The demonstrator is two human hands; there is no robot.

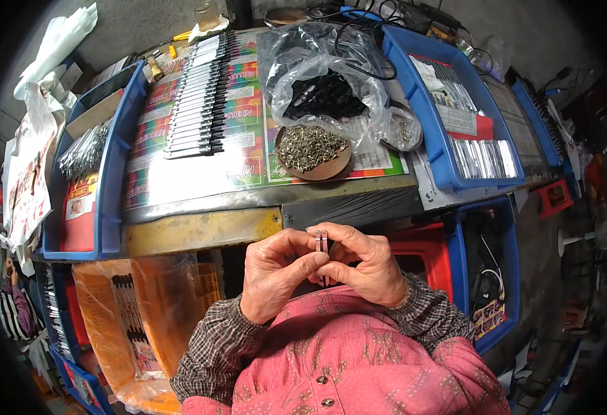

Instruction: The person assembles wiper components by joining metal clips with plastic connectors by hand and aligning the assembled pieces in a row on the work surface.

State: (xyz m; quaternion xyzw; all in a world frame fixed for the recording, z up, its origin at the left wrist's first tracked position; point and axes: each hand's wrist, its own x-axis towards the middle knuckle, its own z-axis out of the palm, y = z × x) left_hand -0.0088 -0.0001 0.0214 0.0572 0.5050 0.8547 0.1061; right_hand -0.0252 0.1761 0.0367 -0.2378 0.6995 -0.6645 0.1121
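Close to my body, just in front of the table edge, my left hand [280,268] and my right hand [360,261] meet with fingers pinched. Between them they grip a small, narrow metal piece [321,242] that stands upright and looks like two thin strips side by side. My fingers cover its lower part, so its exact kind does not show. Beyond my hands on the table lies a round brown dish [331,168] heaped with small brassy metal parts [309,146]. Behind the dish, a clear plastic bag [283,52] holds black slender parts [325,95].
A long row of silver pieces with black ends [196,104] lies on a colourful printed sheet [241,162]. Blue trays of metal strips stand left [113,207] and right [449,181]. Below are an orange plastic-lined crate [168,290] and another blue bin [514,277].
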